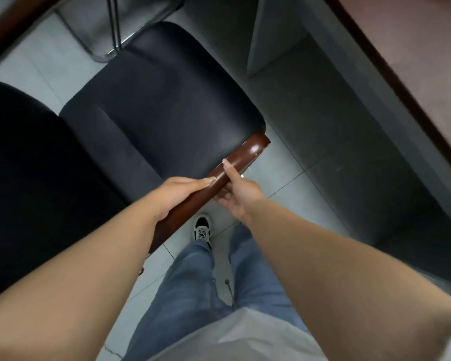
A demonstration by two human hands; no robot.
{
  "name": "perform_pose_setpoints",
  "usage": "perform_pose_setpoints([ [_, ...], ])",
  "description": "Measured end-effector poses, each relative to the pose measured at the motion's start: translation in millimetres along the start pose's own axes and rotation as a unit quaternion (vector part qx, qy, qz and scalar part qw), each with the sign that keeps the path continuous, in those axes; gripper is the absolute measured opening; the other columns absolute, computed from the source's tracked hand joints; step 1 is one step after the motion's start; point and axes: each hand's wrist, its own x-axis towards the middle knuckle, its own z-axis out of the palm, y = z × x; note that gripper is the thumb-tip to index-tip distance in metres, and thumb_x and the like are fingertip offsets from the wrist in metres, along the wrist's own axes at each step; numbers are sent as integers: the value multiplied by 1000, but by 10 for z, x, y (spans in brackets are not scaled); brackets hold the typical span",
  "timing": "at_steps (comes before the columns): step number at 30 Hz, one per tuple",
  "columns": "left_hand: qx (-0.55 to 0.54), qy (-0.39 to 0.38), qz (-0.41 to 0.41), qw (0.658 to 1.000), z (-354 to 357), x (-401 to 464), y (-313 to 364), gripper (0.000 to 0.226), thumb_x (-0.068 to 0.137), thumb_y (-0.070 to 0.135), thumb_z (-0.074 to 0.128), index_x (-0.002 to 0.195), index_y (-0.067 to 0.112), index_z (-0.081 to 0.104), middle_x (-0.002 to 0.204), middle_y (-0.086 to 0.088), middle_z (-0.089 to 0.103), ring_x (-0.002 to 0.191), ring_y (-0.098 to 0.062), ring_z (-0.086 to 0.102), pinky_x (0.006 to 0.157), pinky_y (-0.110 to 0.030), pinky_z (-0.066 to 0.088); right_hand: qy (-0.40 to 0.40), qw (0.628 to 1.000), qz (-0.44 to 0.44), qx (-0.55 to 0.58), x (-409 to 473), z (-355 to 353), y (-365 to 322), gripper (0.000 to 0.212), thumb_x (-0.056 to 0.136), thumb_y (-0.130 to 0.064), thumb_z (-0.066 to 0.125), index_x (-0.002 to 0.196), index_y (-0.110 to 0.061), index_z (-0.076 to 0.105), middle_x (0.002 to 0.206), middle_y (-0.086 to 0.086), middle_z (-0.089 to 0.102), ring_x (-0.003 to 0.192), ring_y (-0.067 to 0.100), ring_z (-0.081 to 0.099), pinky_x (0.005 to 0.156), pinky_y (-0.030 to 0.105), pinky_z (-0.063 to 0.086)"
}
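A black padded chair (162, 105) stands in front of me, seen from above. Its glossy brown wooden armrest (248, 155) runs diagonally along the near side. My left hand (175, 195) grips the armrest from the seat side, thumb lying along the top. My right hand (238, 194) holds the same armrest from the outer side, thumb on top and fingers curled underneath. The lower part of the armrest is hidden behind my left forearm.
A dark wooden table (414, 61) edges the right side, with shadowed floor below it. A chrome chair frame (110, 40) stands at the back, another black seat (24, 178) at the left. Pale floor tiles (292, 186) and my shoe (203, 229) lie below.
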Motion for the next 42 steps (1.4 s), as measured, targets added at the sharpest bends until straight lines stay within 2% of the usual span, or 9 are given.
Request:
perform_pose_setpoints([
  [7,-64,17,8,998,592,51,467,28,80,47,67,83,20,72,70,-3,66,60,-14,59,63,-23,46,45,996,-12,-82,27,-315,-681,46,85,-36,65,116,-3,56,108,14,66,88,23,65,59,29,53],
  [13,-57,-12,-16,998,1037,136,418,37,80,49,66,99,18,72,78,0,67,66,-12,61,61,-20,47,74,993,5,-91,45,-801,-704,37,86,-38,62,107,-7,59,107,11,66,97,20,63,94,34,50],
  [18,-78,4,-30,996,1069,100,419,36,82,50,62,98,19,68,82,-1,66,70,-14,61,61,-22,46,108,975,-19,-195,-42,-831,-723,30,87,-39,61,87,-10,58,93,9,67,81,17,64,86,30,50],
  [21,-163,71,14,984,1033,38,458,27,88,40,59,103,17,61,104,-5,66,89,-16,60,81,-24,46,178,917,-83,-346,-132,-774,-797,36,88,-44,59,76,-10,57,97,12,66,92,27,64,91,39,51],
  [25,-253,137,86,954,924,-283,565,15,91,31,56,93,16,60,93,-4,64,80,-14,59,75,-23,48,193,869,-171,-421,-491,-600,-852,53,91,-44,53,130,-9,49,117,10,59,113,27,54,99,40,43],
  [28,-285,151,146,935,845,-695,605,13,92,27,55,81,21,56,82,1,62,72,-9,56,68,-20,46,160,868,-256,-394,-836,-413,-738,49,91,-38,56,130,-11,50,128,9,55,118,27,51,103,39,40],
  [34,-405,187,296,845,553,-1809,480,11,93,21,53,98,13,59,80,0,62,77,-11,59,75,-23,50,-2,911,-377,-167,-1713,496,-250,7,90,-21,59,86,-15,60,84,2,62,85,20,61,82,33,50],
  [38,-503,196,381,751,258,-2670,87,12,94,19,51,87,13,60,73,-2,61,71,-14,59,74,-27,52,-149,881,-441,-82,-2577,1026,330,13,90,-14,58,78,-12,58,70,1,58,66,12,56,60,23,48],
  [42,-474,106,440,755,326,-3367,-340,27,96,29,46,106,10,62,86,-6,65,81,-18,62,77,-32,50,-185,820,-533,-94,-3271,1159,859,22,90,-13,58,68,-15,57,67,0,60,63,12,56,61,21,47],
])
